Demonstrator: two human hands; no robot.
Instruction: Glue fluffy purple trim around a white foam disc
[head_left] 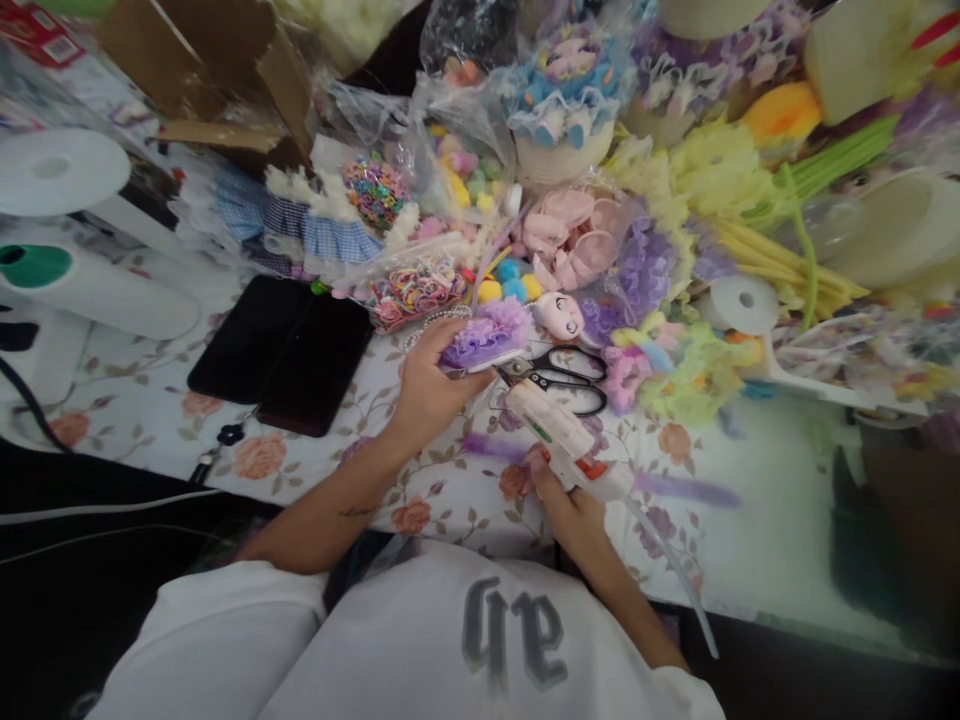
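My left hand [435, 385] grips a purple ruffled piece [489, 335] with a pale flat edge along its lower side. In my right hand [566, 500] is a white glue gun [551, 420] with an orange trigger, its tip pointing up and left toward the underside of the ruffled piece. Whether the tip touches it I cannot tell. A long translucent glue stick trails from the back of the gun. Black-handled scissors [566, 375] lie just beyond the gun. A purple fuzzy stem [690, 489] sits to the right, and a small doll head [561, 316] lies behind the scissors.
Two dark flat objects [281, 350] lie left on the flowered tablecloth [262, 455]. A white device [97, 290] stands at far left. Pink plastic pieces [574, 235], a bag of coloured bands [420, 295], a ribbon roll [744, 304] and a cardboard box [217, 75] crowd the back.
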